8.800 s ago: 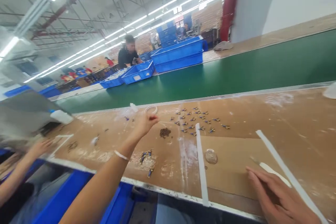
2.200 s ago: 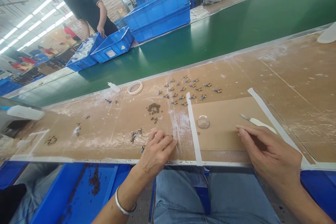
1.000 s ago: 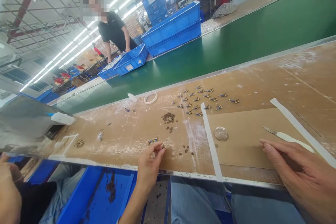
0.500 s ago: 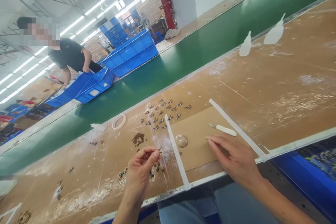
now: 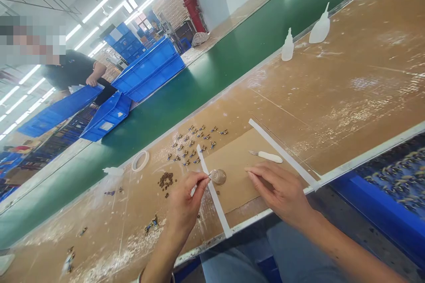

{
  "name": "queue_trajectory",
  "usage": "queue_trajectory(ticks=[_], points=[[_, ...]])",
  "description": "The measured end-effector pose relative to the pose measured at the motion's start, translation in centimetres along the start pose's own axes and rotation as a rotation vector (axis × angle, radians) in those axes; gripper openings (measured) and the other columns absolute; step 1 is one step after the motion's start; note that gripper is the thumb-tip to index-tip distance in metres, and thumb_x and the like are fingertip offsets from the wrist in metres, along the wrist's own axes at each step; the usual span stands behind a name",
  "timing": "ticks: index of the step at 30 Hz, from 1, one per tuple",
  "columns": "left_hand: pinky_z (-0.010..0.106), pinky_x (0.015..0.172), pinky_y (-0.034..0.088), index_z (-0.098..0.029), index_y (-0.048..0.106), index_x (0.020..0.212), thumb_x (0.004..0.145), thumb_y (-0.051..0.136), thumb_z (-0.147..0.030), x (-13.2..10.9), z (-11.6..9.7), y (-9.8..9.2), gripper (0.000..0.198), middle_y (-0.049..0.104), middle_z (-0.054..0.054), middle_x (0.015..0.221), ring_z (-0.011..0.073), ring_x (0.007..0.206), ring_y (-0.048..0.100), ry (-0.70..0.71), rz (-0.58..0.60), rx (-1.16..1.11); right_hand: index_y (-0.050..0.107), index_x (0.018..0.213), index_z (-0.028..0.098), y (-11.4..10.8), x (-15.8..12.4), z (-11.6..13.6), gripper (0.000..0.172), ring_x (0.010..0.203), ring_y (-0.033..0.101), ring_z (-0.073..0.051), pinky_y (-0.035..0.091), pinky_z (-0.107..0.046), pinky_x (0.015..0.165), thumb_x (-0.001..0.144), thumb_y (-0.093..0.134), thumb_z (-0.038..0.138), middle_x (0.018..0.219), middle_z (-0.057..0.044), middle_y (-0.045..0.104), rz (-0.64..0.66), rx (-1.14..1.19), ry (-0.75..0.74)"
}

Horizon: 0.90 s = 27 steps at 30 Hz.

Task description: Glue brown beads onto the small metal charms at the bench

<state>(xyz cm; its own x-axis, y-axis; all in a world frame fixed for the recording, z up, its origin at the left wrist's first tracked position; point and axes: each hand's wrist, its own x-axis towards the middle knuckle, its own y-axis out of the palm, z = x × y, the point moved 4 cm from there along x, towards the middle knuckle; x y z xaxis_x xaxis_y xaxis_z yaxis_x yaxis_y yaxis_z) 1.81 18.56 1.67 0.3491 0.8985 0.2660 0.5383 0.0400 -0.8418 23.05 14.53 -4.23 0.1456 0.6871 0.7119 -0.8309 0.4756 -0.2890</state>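
My left hand (image 5: 186, 199) is closed in a pinch on a tiny dark piece, mostly hidden by the fingertips, at the left rim of a small round clear dish (image 5: 218, 177). The dish lies on a cardboard sheet (image 5: 232, 196). Over the sheet's right part hovers my right hand (image 5: 282, 190), thumb and forefinger drawn together; whatever is between them is too small to make out. Just beyond it lies a white-handled knife (image 5: 270, 157). Small blue-and-gold figures (image 5: 191, 143) stand in a group behind the dish, and a pile of little brown beads (image 5: 165, 180) is left of my left hand.
White tape strips (image 5: 217, 208) border the cardboard. A tape roll (image 5: 140, 161) and squeeze bottles (image 5: 288, 45) lie farther back. Beyond runs a green conveyor belt (image 5: 215, 66); across it a person handles blue crates (image 5: 106, 115). A blue bin (image 5: 375, 203) of small parts is at lower right.
My left hand has moved right and up, bringing its small piece to the dish. My right hand keeps its pinch near the knife. The view has shifted; the person across has lifted a blue crate.
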Motion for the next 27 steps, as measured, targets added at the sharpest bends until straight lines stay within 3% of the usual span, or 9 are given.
queue_trajectory(ticks=[5, 13, 22, 27], points=[[0.028, 0.073, 0.053, -0.022, 0.07, 0.089, 0.094, 0.054, -0.025, 1.1, -1.0, 0.5, 0.017, 0.072, 0.003, 0.084, 0.017, 0.079, 0.067, 0.172, 0.058, 0.172, 0.066, 0.099, 0.022, 0.0, 0.0, -0.1, 0.019, 0.079, 0.069, -0.014, 0.058, -0.027, 0.074, 0.089, 0.056, 0.011, 0.084, -0.003, 0.071, -0.015, -0.008, 0.009], [0.03, 0.074, 0.052, -0.021, 0.071, 0.089, 0.095, 0.054, -0.025, 1.5, -0.7, 1.2, 0.018, 0.071, 0.004, 0.084, 0.0189, 0.081, 0.066, 0.232, 0.099, 0.258, 0.065, 0.101, 0.022, 0.0, -0.1, -0.3, 0.019, 0.081, 0.068, -0.014, 0.058, -0.027, 0.076, 0.089, 0.056, 0.01, 0.085, -0.003, 0.07, -0.016, 0.022, 0.02], [0.029, 0.073, 0.053, -0.021, 0.071, 0.087, 0.094, 0.054, -0.025, 1.9, -1.1, 1.2, 0.019, 0.071, 0.004, 0.082, 0.0176, 0.079, 0.066, 0.197, 0.12, 0.225, 0.066, 0.1, 0.022, -0.1, 0.1, -0.1, 0.021, 0.079, 0.068, -0.013, 0.057, -0.025, 0.074, 0.087, 0.056, 0.008, 0.083, -0.002, 0.07, -0.029, 0.038, 0.023], [0.027, 0.074, 0.053, -0.023, 0.07, 0.085, 0.092, 0.058, -0.026, 0.3, -0.8, -1.1, 0.015, 0.072, 0.001, 0.083, 0.0163, 0.079, 0.067, 0.043, 0.018, 0.114, 0.067, 0.1, 0.022, -0.3, 0.0, -0.2, 0.02, 0.08, 0.069, -0.014, 0.058, -0.026, 0.074, 0.088, 0.056, 0.01, 0.085, -0.003, 0.071, -0.023, 0.032, 0.032]])
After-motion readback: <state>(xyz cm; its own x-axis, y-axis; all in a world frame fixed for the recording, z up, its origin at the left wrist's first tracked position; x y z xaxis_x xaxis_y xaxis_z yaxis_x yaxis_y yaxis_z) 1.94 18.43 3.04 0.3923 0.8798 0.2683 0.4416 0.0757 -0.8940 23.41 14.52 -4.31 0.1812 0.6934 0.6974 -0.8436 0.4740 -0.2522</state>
